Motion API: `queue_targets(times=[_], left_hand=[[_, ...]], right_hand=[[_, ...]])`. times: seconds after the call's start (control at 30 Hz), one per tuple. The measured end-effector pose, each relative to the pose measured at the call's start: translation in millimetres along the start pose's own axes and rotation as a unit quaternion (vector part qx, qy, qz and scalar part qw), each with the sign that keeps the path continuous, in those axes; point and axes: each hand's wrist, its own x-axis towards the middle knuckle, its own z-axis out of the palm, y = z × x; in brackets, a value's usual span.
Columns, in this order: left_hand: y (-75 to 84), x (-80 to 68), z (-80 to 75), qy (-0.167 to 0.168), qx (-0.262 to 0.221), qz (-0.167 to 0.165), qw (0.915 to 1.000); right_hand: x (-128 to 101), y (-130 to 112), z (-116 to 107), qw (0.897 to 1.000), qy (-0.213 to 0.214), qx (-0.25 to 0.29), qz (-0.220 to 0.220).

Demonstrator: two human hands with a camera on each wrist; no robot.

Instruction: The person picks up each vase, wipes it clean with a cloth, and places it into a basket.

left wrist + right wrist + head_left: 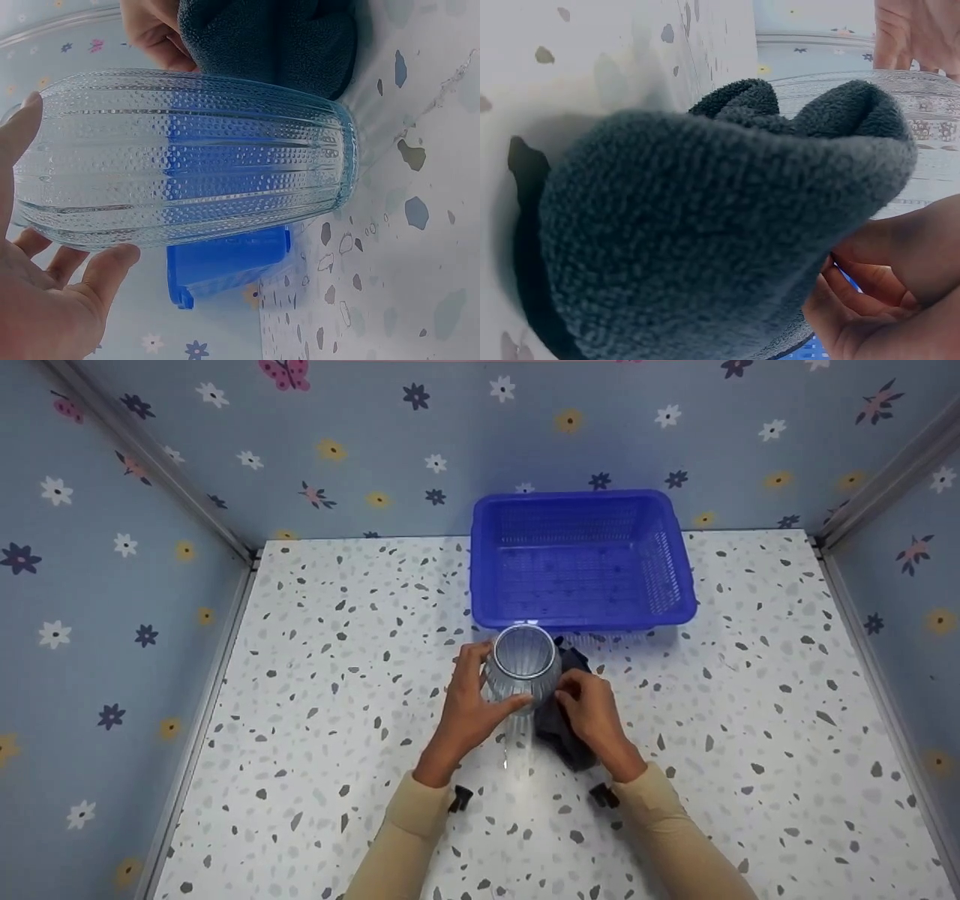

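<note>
Gripping clear ribbed, dotted glass vase (523, 665) in left hand (469, 709); pinching dark fleecy cloth (564, 720) against it with right hand (596, 712).

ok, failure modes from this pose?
The left hand holds the glass vase only at its sides; the beaded glass could slip and drop onto the table. The right hand pressing the dark cloth against it could tip it sideways. The blue basket sits close behind, so a swing could knock it.
</note>
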Motion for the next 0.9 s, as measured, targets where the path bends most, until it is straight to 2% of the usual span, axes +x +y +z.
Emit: queue_targets(times=[0.13, 0.4, 0.67, 0.9], left_hand=[[-1.6, -0.3, 0.5, -0.005, -0.007, -0.002, 1.0], [-1.3, 0.1, 1.2, 0.0, -0.017, -0.006, 0.9998], [-0.5, -0.6, 4.0, 0.013, 0.0, -0.007, 0.9999], [0.2, -1.9, 7.8, 0.038, 0.014, 0.011, 0.9991]], right_hand=[[-1.3, -7.7, -9.2, 1.0, 0.009, 0.023, -0.003], [-1.0, -39.0, -34.2, 0.996, 0.046, 0.072, -0.021], [0.9, -65.1, -43.5, 0.991, 0.091, 0.06, -0.079], [3.5, -70.6, -45.6, 0.99, 0.091, 0.06, -0.089]])
